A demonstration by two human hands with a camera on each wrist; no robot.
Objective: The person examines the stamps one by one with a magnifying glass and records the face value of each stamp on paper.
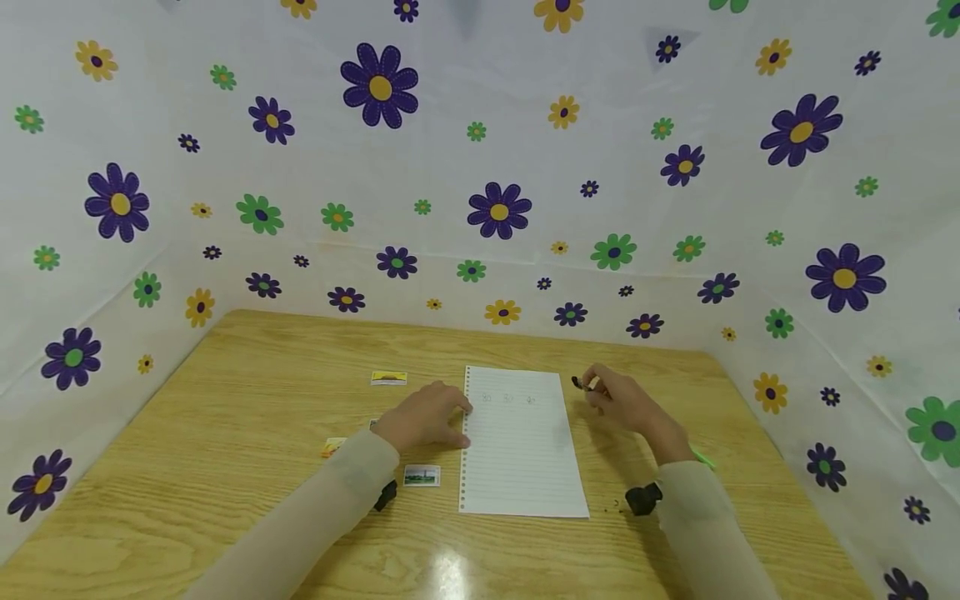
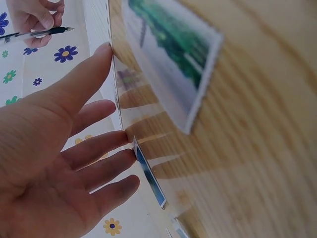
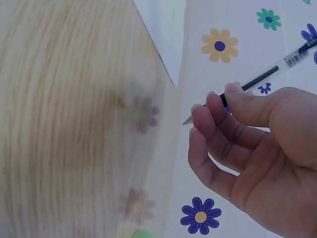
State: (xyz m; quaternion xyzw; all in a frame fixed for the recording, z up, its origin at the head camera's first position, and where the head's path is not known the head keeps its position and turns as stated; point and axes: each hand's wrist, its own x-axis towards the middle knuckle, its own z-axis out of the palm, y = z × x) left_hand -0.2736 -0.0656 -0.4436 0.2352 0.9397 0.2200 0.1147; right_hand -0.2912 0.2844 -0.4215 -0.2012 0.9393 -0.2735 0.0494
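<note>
I have the right hand [image 1: 618, 404] pinching a slim clear plastic pen with black refill [image 3: 260, 78], just right of the white lined paper sheet [image 1: 521, 467]. Left of that grip, the left hand [image 1: 426, 418] spreads its fingers at the sheet's punched edge; if they press lightly, pen pressure could skew it. The small green landscape card [image 1: 422, 476], bodyward of the left hand, could catch the cream sleeve [image 1: 347, 477]. Rightward, the pale wooden tabletop [image 1: 697, 400] offers room up to the flower-printed white cloth [image 1: 795, 425].
</note>
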